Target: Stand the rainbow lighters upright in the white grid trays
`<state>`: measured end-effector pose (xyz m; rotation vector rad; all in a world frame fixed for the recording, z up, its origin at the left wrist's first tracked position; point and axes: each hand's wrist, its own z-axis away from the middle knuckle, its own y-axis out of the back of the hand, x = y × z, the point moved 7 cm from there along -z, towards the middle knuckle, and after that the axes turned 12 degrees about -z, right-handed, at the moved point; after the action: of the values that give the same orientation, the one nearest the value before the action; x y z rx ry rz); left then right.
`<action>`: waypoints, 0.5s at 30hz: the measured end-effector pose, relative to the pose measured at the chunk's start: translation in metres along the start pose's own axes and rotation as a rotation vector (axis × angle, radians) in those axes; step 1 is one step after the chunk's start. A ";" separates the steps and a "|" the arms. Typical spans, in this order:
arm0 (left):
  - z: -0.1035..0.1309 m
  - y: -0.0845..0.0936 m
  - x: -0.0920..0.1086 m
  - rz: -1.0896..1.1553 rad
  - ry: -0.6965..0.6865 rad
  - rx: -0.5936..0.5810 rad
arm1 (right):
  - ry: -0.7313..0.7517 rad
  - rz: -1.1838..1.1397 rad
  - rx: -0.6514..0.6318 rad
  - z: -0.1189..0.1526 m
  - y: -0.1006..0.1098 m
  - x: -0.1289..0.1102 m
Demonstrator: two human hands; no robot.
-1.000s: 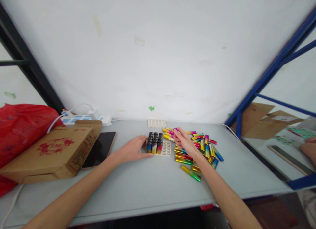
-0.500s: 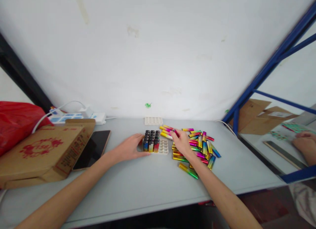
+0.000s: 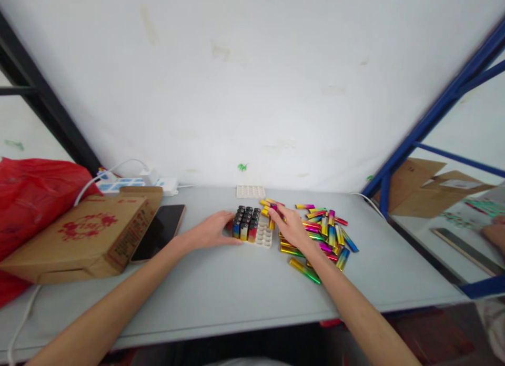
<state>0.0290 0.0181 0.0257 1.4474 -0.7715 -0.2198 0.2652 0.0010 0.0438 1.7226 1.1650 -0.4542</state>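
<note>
One lighter (image 3: 272, 223) (yellow below) is in the right hand (image 3: 291, 225).

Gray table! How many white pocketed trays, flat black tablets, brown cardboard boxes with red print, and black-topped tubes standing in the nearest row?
White pocketed trays: 2
Flat black tablet: 1
Brown cardboard box with red print: 1
Black-topped tubes standing in the nearest row: 3
Total: 7

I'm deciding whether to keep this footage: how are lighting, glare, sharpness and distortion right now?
In the head view: soft, fairly even light on the scuffed white wall; bright glints on the pile of shiny multicoloured metallic sticks; fine detail soft on the upright black-topped sticks; apparent wide-angle stretch toward the edges, around the blue metal frame.
</note>
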 end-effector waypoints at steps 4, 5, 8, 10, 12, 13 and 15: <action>0.000 0.000 -0.002 0.013 0.014 0.000 | 0.031 0.018 -0.039 0.001 -0.006 0.004; -0.001 0.000 -0.002 0.011 0.008 0.006 | 0.056 0.033 -0.051 0.000 -0.008 0.005; 0.000 0.000 -0.001 -0.006 -0.012 0.022 | 0.120 0.114 -0.072 -0.001 -0.012 0.006; 0.000 0.000 0.000 -0.011 -0.025 0.036 | 0.144 0.164 -0.099 -0.001 -0.016 0.006; 0.000 0.000 -0.001 -0.013 -0.033 0.045 | 0.152 0.201 -0.144 -0.001 -0.022 0.005; 0.000 -0.001 -0.001 -0.016 -0.033 0.046 | 0.147 0.214 -0.167 0.000 -0.025 0.005; 0.000 -0.002 -0.003 -0.017 -0.025 0.042 | 0.131 0.238 -0.193 0.001 -0.029 0.006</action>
<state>0.0275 0.0197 0.0234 1.4940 -0.7888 -0.2361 0.2431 0.0048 0.0238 1.7135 1.0418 -0.0818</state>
